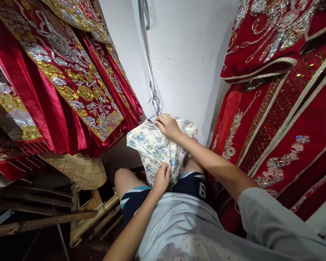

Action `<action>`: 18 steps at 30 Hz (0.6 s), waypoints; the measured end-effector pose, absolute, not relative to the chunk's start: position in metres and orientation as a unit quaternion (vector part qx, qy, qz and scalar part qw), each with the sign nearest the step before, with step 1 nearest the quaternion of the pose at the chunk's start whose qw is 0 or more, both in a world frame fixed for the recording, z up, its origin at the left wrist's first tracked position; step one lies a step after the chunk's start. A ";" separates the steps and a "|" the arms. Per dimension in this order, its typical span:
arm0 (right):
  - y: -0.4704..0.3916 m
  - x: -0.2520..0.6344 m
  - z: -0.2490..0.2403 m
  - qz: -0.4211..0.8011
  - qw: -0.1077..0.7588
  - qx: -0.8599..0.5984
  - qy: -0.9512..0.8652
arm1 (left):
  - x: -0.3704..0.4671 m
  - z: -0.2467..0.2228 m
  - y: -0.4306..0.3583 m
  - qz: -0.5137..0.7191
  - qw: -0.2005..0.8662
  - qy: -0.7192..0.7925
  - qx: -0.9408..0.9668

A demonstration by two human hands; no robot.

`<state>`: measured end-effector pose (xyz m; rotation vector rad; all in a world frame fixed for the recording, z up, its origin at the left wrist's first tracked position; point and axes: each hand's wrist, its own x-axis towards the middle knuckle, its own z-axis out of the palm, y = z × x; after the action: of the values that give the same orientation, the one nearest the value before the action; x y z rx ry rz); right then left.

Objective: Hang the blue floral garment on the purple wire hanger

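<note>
A white dress [156, 148] with blue and yellow flowers hangs on a thin purple hanger [158, 103] in front of my lap. My right hand [167, 125] is closed at the dress's collar, its fingers pinching the cloth by the neckline. Lower down, my left hand [162, 177] pinches the front of the dress near its middle. The hanger's hook meets a narrow white strip [146, 50] that runs down the wall. Folds and my own hands hide part of the dress's front.
Red garments [78, 83] with gold and silver embroidery hang at the left. More red beaded garments [260, 108] hang close on the right. A white wall [184, 47] stands ahead. A bamboo chair [84, 217] and a dark phone [85, 197] are at lower left.
</note>
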<state>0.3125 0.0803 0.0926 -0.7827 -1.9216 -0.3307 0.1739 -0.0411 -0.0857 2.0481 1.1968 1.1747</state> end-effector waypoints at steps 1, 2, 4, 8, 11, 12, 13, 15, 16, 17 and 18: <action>0.075 0.314 0.089 -0.131 0.505 -0.326 -0.789 | 0.172 -0.077 -0.036 0.438 0.247 0.429 0.750; 0.071 0.316 0.085 -0.125 0.514 -0.329 -0.782 | 0.170 -0.063 -0.028 0.455 0.243 0.420 0.747; 0.065 0.321 0.081 -0.117 0.527 -0.333 -0.773 | 0.165 -0.028 -0.010 0.516 0.211 0.408 0.723; 0.063 0.326 0.080 -0.117 0.528 -0.325 -0.776 | 0.160 0.051 0.035 0.577 0.111 0.362 0.723; 0.063 0.326 0.077 -0.123 0.519 -0.325 -0.781 | 0.161 0.088 0.059 0.518 0.026 0.357 0.777; 0.063 0.326 0.074 -0.123 0.519 -0.327 -0.780 | 0.163 0.094 0.064 0.505 0.007 0.365 0.782; 0.063 0.326 0.071 -0.122 0.522 -0.329 -0.777 | 0.165 0.099 0.067 0.501 -0.004 0.375 0.780; 0.064 0.325 0.065 -0.118 0.537 -0.333 -0.766 | 0.171 0.103 0.069 0.511 -0.001 0.393 0.764; 0.066 0.325 0.061 -0.116 0.545 -0.335 -0.760 | 0.174 0.103 0.070 0.520 0.006 0.398 0.755; 0.068 0.324 0.057 -0.115 0.551 -0.337 -0.755 | 0.177 0.103 0.070 0.529 0.014 0.402 0.747; 0.071 0.324 0.053 -0.112 0.553 -0.342 -0.752 | 0.180 0.103 0.070 0.537 0.021 0.404 0.740</action>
<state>0.3238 0.0713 0.0526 -0.8078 -1.7775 -0.2650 0.1804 0.0699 0.1025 2.2952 1.2526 1.6658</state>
